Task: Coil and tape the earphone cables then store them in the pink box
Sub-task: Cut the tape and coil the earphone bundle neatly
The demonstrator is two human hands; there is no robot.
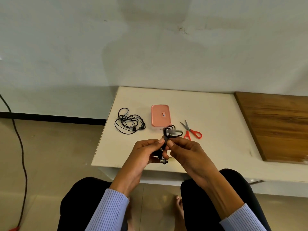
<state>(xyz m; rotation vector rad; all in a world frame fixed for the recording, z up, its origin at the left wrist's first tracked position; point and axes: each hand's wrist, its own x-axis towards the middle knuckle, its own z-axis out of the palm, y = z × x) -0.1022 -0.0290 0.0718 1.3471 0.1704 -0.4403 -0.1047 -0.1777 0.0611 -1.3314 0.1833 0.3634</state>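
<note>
Coiled cable (170,133): light, limp, apt to spring loose; pinched at mid-bundle by left hand (146,152) and right hand (185,150), fingers curled; best held there.

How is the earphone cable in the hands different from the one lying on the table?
The held cable is gathered into a tight bundle, pinched by both hands; the loose cable sprawls in wide, messy loops. The held cable is lifted above the table; the loose cable rests on it, untouched. Both are black.
</note>
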